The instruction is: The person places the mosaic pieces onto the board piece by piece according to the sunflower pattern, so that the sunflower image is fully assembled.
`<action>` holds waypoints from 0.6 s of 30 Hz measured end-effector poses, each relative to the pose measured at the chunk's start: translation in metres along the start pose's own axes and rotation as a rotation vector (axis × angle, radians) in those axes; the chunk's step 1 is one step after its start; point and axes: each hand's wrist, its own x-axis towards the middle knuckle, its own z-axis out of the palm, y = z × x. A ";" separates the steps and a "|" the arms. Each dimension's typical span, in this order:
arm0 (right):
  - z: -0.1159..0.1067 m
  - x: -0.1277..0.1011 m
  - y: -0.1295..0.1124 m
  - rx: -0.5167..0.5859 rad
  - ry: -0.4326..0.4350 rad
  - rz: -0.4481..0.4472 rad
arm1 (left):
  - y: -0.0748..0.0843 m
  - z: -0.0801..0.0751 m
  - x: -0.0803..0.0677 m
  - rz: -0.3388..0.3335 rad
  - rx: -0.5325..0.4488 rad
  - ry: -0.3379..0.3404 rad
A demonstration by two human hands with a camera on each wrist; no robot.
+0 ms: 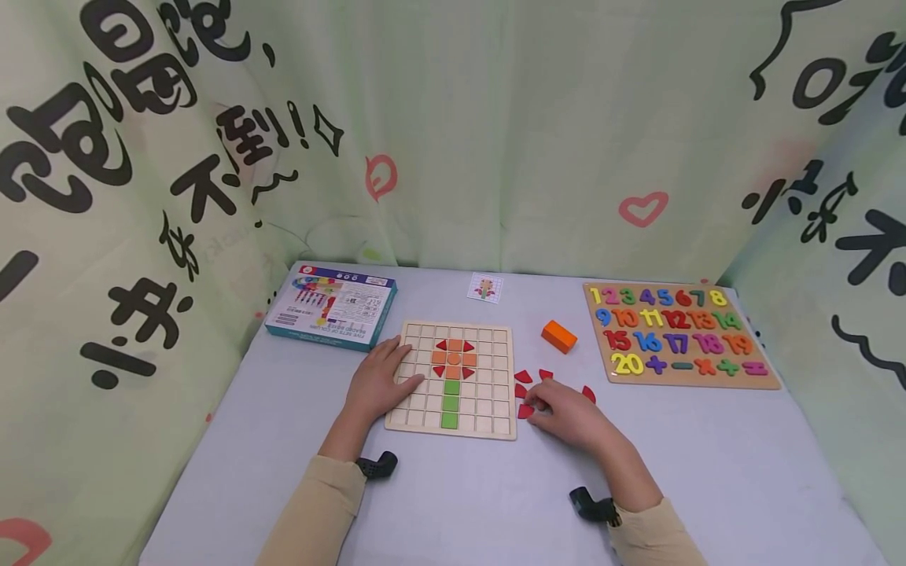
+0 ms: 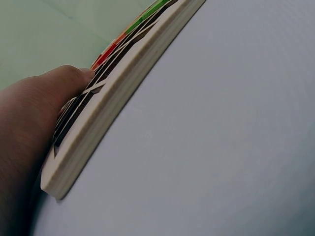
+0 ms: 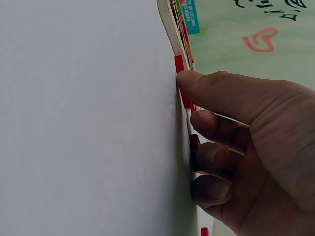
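Some little red pieces (image 1: 527,391) lie on the table (image 1: 708,464), just to the right of the wooden grid board (image 1: 488,409). The right hand (image 1: 569,413) rests on them. From the head camera you cannot see what the fingers do. The right wrist camera shows more: the fingertips (image 3: 189,81) are bent and press down on the red pieces (image 3: 180,64), but I cannot tell if they pinch one.

The board sits in the middle of the table. It has a flower made of red, orange and green pieces (image 1: 453,376). The left hand (image 1: 378,381) lies flat on the board's left side, fingers relaxed. The left wrist camera shows only the thumb (image 2: 59,83) on the board's edge (image 2: 103,123).

Farther out are an orange block (image 1: 558,336), a small card (image 1: 485,287), a blue box (image 1: 331,306) and a number puzzle (image 1: 675,332).
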 end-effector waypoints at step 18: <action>-0.002 0.000 -0.004 -0.052 0.024 -0.045 | 0.005 -0.006 -0.002 -0.010 -0.010 -0.013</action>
